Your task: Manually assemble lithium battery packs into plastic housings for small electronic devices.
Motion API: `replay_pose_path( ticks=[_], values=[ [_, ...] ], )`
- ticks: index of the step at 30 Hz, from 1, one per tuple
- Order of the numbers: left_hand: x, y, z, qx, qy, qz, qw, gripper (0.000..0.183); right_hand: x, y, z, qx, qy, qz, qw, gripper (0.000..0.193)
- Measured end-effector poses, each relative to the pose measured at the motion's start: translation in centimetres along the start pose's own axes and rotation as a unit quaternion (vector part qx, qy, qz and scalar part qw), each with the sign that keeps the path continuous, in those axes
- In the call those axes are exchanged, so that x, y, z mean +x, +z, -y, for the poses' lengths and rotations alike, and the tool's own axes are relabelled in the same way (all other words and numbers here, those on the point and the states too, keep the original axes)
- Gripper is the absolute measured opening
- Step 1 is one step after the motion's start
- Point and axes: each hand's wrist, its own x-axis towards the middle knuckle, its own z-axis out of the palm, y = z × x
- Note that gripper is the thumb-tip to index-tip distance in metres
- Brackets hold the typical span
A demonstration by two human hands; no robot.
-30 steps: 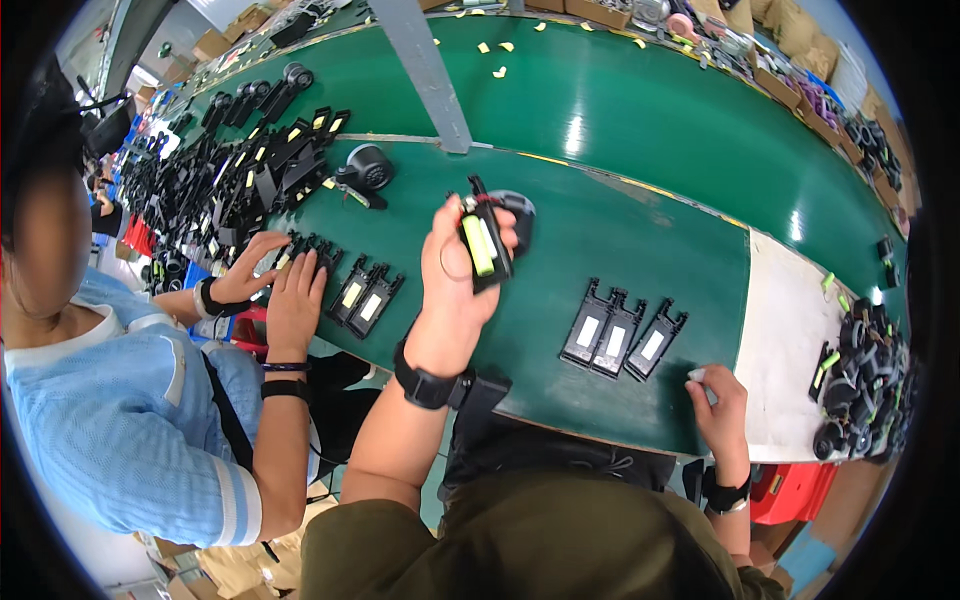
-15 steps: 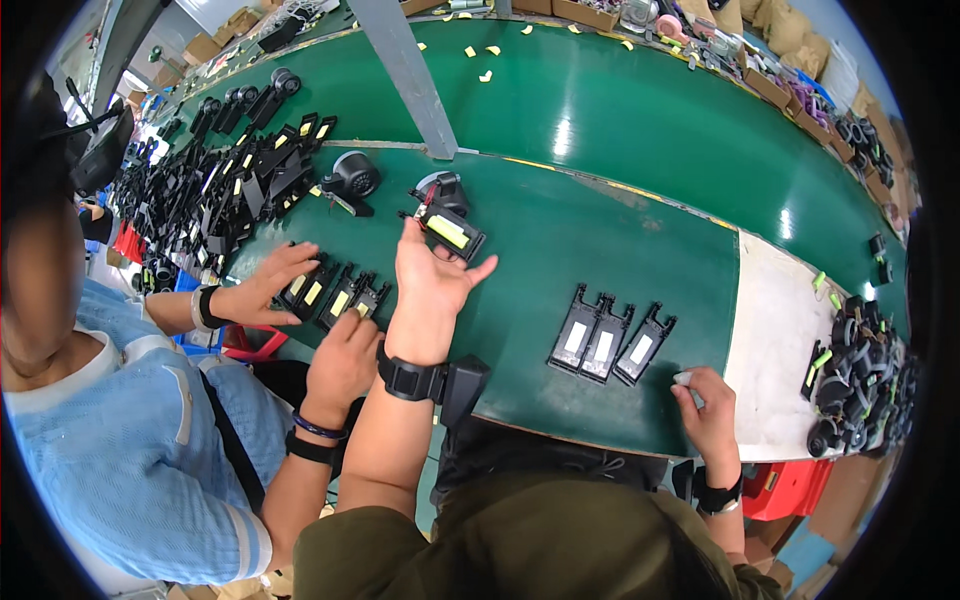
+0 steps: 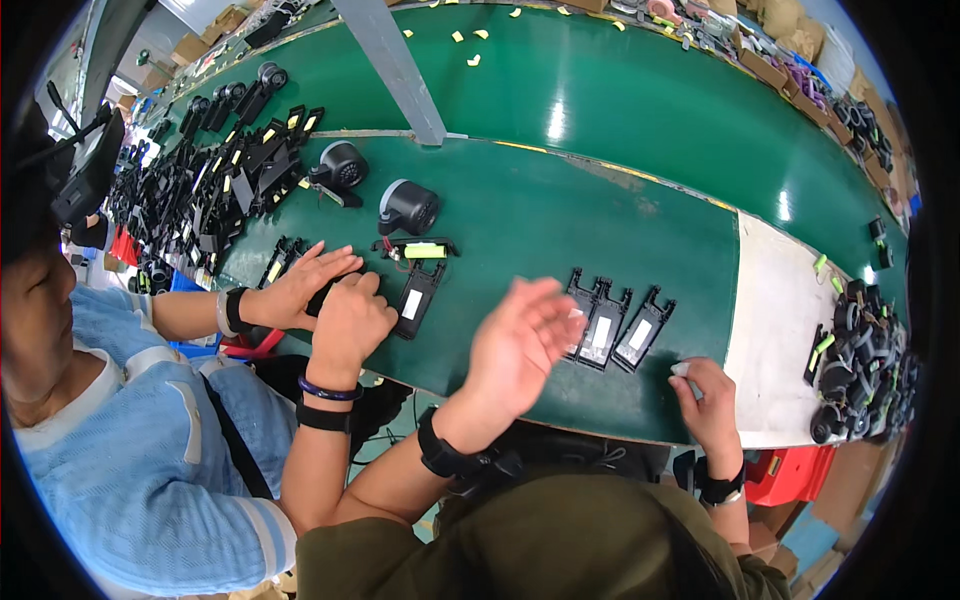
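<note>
"What's before you?"
"The green table [image 3: 540,235], with three flat black casings [image 3: 603,332] side by side, long axes running away from me, tilted slightly right. They lie between my hands, nearer the left hand [image 3: 525,340]. That one is open, blurred, fingertips overlapping the leftmost casing [image 3: 582,296]; I can't tell if they touch. My right hand [image 3: 710,395] pinches a small whitish piece [image 3: 680,369]."
"What's different?"
"Half a second ago my left palm was under the battery piece [image 3: 426,251]; now that lies on the table, ahead and left, near a round black unit [image 3: 411,208]. My right hand's pinch is unchanged."
</note>
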Motion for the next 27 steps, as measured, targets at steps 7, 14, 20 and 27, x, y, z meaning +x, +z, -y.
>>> replay_pose_path(
  ticks=[7, 14, 20, 27],
  values=[
    [0.0, 0.3, 2.8, 0.273, 0.013, 0.012, 0.962, 0.025, 1.7, 1.4, -1.6, -0.002, -0.075, -0.06, 0.995, 0.015],
    [1.4, 1.4, 4.9, 0.779, 0.362, 0.188, 0.476, 0.039, -0.3, -0.1, -1.3, -0.056, -0.011, -0.09, 0.994, 0.016],
    [0.0, -0.9, 4.2, 0.762, 0.378, 0.175, 0.496, 0.031, 0.4, -7.2, -8.6, -0.187, -0.048, -0.163, 0.967, 0.017],
    [0.3, 1.1, 4.3, 0.771, 0.328, 0.217, 0.501, 0.025, -6.6, -17.4, -15.7, -0.373, 0.32, -0.224, 0.842, 0.022]
  ],
)
